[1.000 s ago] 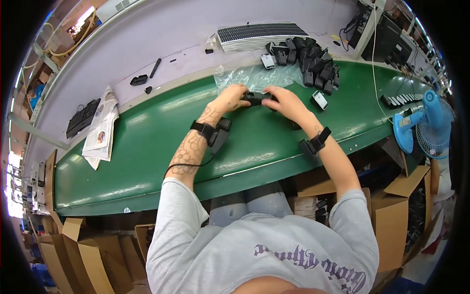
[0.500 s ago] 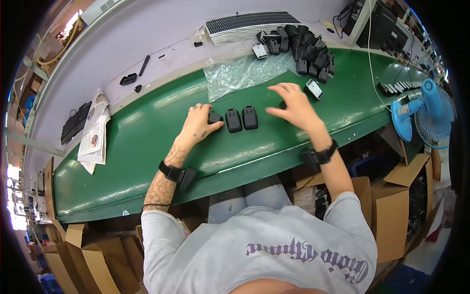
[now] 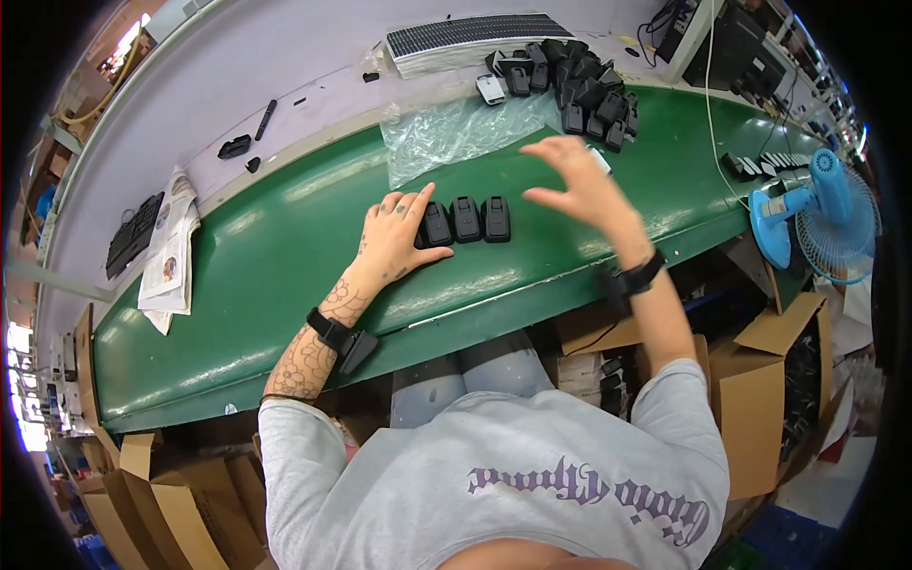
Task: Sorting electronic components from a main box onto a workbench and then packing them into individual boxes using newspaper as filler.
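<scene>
Three black rectangular plastic cases (image 3: 465, 219) with rounded corners stand side by side on the green bench top, in front of me. My left hand (image 3: 391, 236) lies against the left end of this row, thumb and fingers spread. Its fingers partly cover the leftmost case (image 3: 436, 226), and a dark edge shows beside them. To the right of the row my right hand (image 3: 587, 185) is raised over the bench, thumb and fingers apart with nothing between them. A white-faced case (image 3: 600, 161) is partly hidden behind it.
Beyond the row lies a clear plastic bag (image 3: 446, 142), with a heap of black cases (image 3: 594, 95) and a ribbed stack (image 3: 475, 43) behind it. Newspapers (image 3: 171, 256) and a keyboard (image 3: 134, 234) are at left. A blue fan (image 3: 841, 214) stands right, above open cartons (image 3: 750, 427).
A dark piece beneath my right hand no longer shows there. The row beside my left hand now shows three cases instead of two plus a partly covered one.
</scene>
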Action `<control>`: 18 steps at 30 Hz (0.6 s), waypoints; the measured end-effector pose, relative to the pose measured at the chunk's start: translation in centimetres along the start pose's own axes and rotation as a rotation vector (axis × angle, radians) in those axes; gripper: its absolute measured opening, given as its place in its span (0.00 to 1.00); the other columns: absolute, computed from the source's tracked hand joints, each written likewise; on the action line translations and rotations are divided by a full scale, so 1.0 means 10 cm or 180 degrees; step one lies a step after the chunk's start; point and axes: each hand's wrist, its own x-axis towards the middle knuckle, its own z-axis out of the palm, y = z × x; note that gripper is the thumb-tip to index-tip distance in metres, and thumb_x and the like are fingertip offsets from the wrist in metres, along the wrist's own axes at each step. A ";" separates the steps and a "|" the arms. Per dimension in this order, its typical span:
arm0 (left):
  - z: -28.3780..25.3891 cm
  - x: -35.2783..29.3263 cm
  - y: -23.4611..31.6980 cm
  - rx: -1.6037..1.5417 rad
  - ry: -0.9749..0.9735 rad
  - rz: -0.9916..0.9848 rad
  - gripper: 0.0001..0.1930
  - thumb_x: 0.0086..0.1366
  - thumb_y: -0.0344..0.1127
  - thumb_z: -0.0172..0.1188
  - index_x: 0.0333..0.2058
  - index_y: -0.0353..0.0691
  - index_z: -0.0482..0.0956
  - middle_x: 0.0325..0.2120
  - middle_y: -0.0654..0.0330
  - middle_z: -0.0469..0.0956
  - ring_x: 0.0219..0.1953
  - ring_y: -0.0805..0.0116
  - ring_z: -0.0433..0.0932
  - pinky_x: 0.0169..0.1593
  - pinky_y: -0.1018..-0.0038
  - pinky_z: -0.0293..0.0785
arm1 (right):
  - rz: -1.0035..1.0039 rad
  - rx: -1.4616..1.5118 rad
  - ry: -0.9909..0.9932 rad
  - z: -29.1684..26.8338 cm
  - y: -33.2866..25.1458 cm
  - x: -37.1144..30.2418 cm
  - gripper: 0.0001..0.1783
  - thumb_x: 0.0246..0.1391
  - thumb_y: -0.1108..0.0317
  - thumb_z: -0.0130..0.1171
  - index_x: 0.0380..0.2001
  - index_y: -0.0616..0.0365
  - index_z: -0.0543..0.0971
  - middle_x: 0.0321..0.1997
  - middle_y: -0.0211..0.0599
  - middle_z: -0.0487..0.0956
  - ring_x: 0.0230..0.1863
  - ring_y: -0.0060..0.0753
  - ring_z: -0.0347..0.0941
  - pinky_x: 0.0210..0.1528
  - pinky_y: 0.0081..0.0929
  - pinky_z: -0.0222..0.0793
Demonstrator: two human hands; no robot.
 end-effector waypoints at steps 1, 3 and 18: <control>-0.01 0.04 0.04 -0.0007 0.0001 0.0022 0.52 0.53 0.62 0.69 0.70 0.44 0.56 0.55 0.53 0.72 0.58 0.52 0.68 0.58 0.58 0.67 | -0.0034 -0.0311 -0.0041 -0.14 0.24 -0.08 0.36 0.46 0.57 0.71 0.60 0.48 0.73 0.58 0.45 0.73 0.60 0.51 0.66 0.62 0.41 0.65; -0.04 0.14 0.15 -0.0150 -0.0482 -0.0024 0.47 0.54 0.64 0.67 0.67 0.46 0.62 0.52 0.56 0.74 0.53 0.54 0.70 0.54 0.58 0.68 | 0.0217 -0.0541 -0.0407 -0.31 0.79 -0.29 0.38 0.45 0.61 0.70 0.63 0.42 0.72 0.60 0.43 0.71 0.60 0.50 0.65 0.62 0.41 0.64; -0.09 0.04 0.17 0.0006 -0.0033 0.0024 0.43 0.53 0.61 0.67 0.66 0.53 0.65 0.43 0.59 0.78 0.48 0.54 0.72 0.50 0.61 0.73 | 0.1145 0.1208 -0.0098 0.30 0.33 -0.47 0.27 0.53 0.74 0.51 0.59 0.57 0.69 0.63 0.44 0.72 0.67 0.42 0.65 0.68 0.35 0.58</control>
